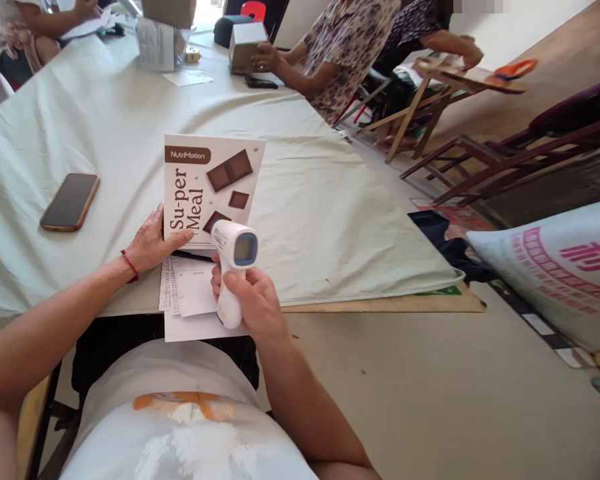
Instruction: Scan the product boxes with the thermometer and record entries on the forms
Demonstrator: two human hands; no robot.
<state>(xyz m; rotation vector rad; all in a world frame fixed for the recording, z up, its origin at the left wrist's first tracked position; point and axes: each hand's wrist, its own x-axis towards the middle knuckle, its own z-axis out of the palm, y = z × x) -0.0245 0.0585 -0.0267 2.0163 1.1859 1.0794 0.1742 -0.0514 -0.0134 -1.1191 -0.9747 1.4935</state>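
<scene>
Right grip point(253, 293) clasps the thermometer point(229, 243), left grip point(153, 240) holds the box point(225, 170) low — both by the desk point(330, 227)'s near edge. Thermometer up, box steadied, that's done — any reading, I can't tell.

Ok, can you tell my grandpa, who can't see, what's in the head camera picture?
The person's right hand holds a white thermometer gun near a Su-per Meal package, gripped by the left hand at a cloth-covered table. A phone lies to the left; opposite, another person holds a cardboard box.
</scene>
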